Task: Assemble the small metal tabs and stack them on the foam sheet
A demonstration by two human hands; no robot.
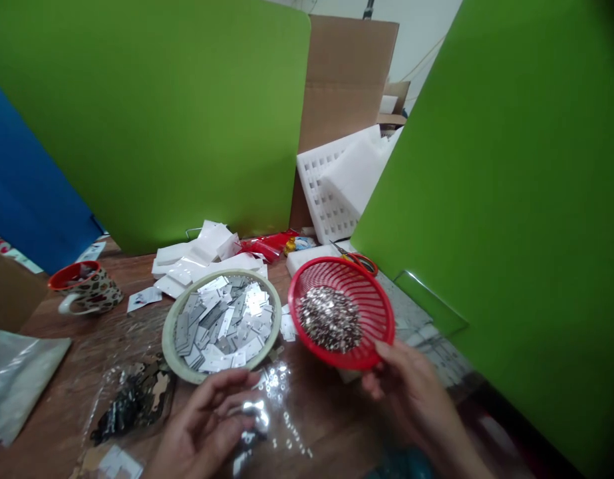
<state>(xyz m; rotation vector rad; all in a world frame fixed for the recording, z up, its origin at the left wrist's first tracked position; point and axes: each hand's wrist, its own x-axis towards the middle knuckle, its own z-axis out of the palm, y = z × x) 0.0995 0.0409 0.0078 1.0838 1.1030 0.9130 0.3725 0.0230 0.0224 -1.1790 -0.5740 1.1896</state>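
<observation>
My right hand grips the near rim of a red plastic basket that is tilted toward me and holds a heap of small shiny metal pieces. My left hand rests on the table with its fingers around a small clear plastic bag with shiny contents. Just beyond that hand stands a pale round bowl full of flat grey and white cards.
A patterned mug with a red rim stands at the left. White foam pieces, a foam grid block, red-handled scissors and a cardboard box lie behind. Green panels wall in both sides.
</observation>
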